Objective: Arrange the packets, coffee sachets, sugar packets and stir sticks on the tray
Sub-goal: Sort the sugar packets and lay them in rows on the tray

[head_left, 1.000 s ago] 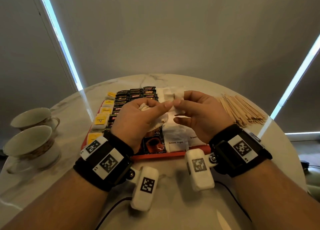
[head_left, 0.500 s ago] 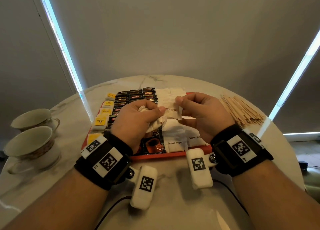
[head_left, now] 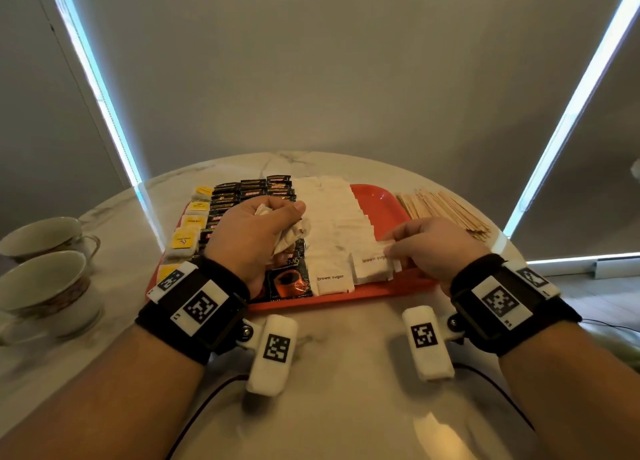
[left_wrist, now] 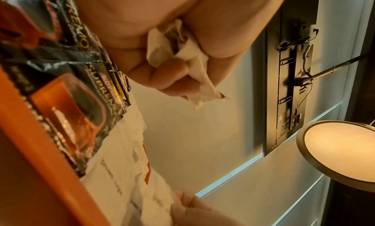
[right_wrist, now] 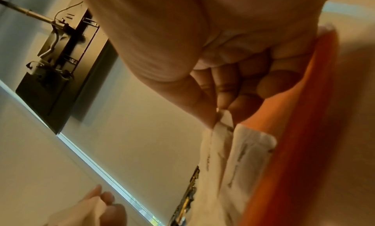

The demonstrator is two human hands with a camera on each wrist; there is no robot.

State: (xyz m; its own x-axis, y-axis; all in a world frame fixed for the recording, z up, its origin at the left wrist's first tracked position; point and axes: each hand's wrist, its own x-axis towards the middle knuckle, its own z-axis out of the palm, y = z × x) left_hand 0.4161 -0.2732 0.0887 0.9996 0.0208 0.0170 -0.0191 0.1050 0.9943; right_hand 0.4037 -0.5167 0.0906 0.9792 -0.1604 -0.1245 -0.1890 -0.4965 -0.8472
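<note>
A red tray lies on the marble table with yellow tea packets, black coffee sachets and rows of white brown-sugar packets. My left hand hovers over the coffee sachets and grips a crumpled bunch of white sugar packets. My right hand is low at the tray's near right corner and pinches one white sugar packet against the front of the right row; the pinch shows in the right wrist view. Wooden stir sticks lie in a heap on the table right of the tray.
Two teacups stand at the table's left edge. A big coffee pouch lies at the tray's near edge. Bare red tray floor shows at the far right corner. Cables run over the near table.
My hands have parted. The right hand carried one sugar packet from the middle down to the tray's near right corner. The left hand stayed over the coffee sachets with its bunch.
</note>
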